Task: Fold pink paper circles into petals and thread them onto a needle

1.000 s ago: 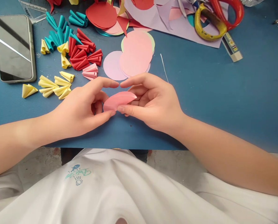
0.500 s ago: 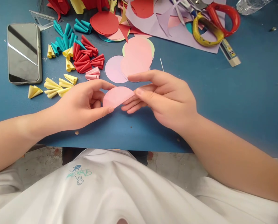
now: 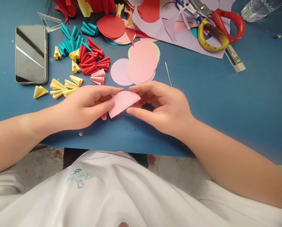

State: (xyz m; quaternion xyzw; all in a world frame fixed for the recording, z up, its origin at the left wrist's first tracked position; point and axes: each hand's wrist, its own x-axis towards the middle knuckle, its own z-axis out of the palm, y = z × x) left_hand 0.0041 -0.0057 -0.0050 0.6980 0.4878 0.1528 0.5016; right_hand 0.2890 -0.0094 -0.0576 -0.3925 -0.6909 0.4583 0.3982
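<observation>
A pink paper piece [image 3: 123,102], folded to a half circle, is pinched at its left end between the thumb and fingers of my left hand [image 3: 89,105]. My right hand [image 3: 166,105] is at its right end, thumb and index finger apart, with the other fingers partly hidden behind the paper. Just beyond my hands lie overlapping pink circles [image 3: 141,64] and a lilac circle [image 3: 120,72]. Rolled paper cones in yellow [image 3: 58,85], red [image 3: 89,64], teal [image 3: 72,42] and pink [image 3: 98,76] lie past my left hand.
A phone [image 3: 31,55] and a clear triangle ruler [image 3: 49,22] are at the left. Paper scraps [image 3: 150,25], red and yellow scissors [image 3: 218,30], a small blade-like strip [image 3: 235,59] and a clear bottle [image 3: 256,9] lie along the far side of the blue table [image 3: 226,104].
The pink paper has tilted, and my left thumb now lies over its left part. My right thumb and index finger have parted from its right corner. The view has shifted slightly.
</observation>
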